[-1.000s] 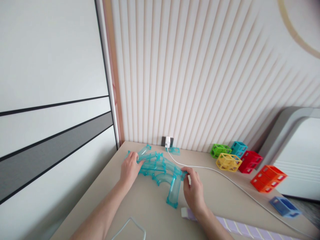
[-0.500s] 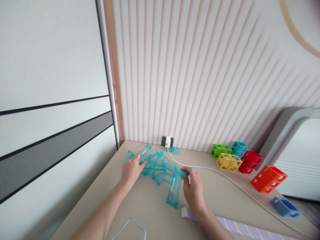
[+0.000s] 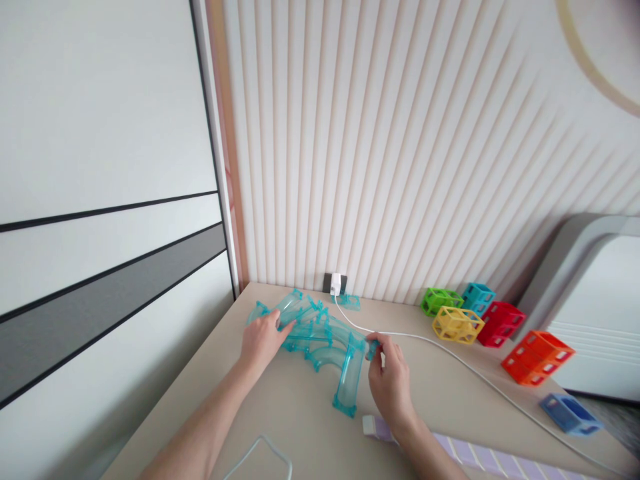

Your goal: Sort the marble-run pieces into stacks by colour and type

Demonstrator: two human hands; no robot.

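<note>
A heap of see-through teal track pieces [image 3: 330,357], some straight and some curved, lies on the table near the wall. My left hand [image 3: 263,337] is at the heap's left side, its thumb and fingers closed around a teal track piece [image 3: 290,303]; the fingertips are partly hidden. At the right end of the heap, my right hand [image 3: 390,373] pinches a small teal connector piece [image 3: 372,349] between thumb and forefinger. Just left of that hand, a straight track piece [image 3: 349,383] points toward me. A flat teal piece [image 3: 350,302] lies behind, by the wall.
A white charger [image 3: 335,285] sits in the wall socket, its cable [image 3: 425,338] crossing the table rightward. Several coloured frame blocks, including a yellow one [image 3: 457,325] and an orange one [image 3: 537,358], stand at right. A lilac-and-white strip [image 3: 470,455] lies under my right forearm.
My right hand has shifted slightly right, and the small connector in it now shows a little apart from the heap's end. My left hand has hardly moved.
</note>
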